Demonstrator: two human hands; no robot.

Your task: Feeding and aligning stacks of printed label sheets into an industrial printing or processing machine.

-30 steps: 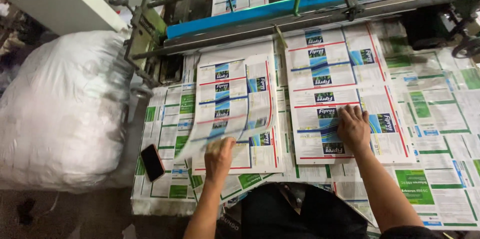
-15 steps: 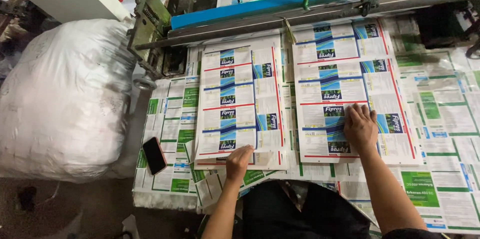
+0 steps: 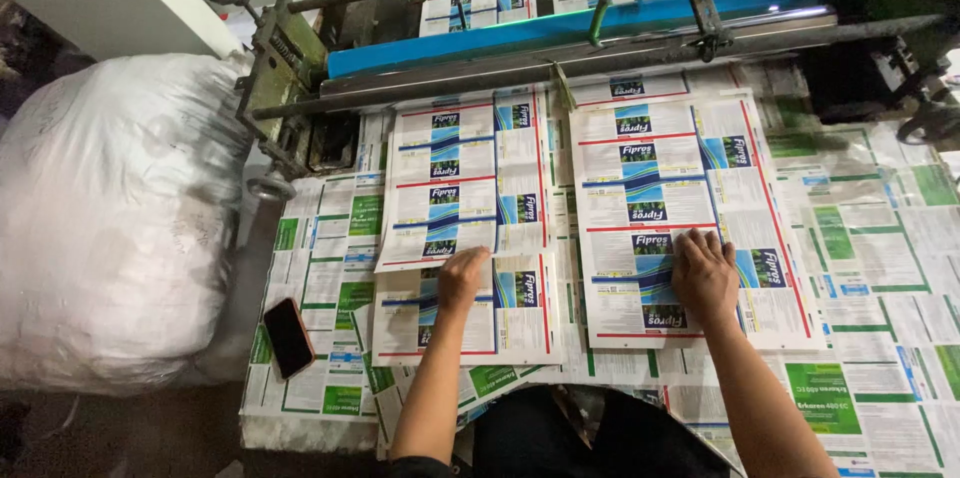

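Note:
Two stacks of printed sheets with blue, white and red label panels lie side by side on the table below the machine. My left hand (image 3: 462, 276) rests with curled fingers on the left stack (image 3: 468, 188), near its lower part. Flat on the right stack (image 3: 680, 198), my right hand (image 3: 705, 276) presses down with fingers spread over a blue label panel. Neither hand holds anything lifted off the table.
A machine with a blue bar (image 3: 560, 28) and metal rollers runs across the back. A large white sack (image 3: 110, 218) sits at the left. A dark phone (image 3: 288, 336) lies on green-printed sheets (image 3: 340, 278) covering the table. More green sheets (image 3: 880, 258) spread right.
The curved top sheet of the left stack has dropped flat. My left hand moved forward from the front edge onto the left stack. My right hand stayed on the right stack.

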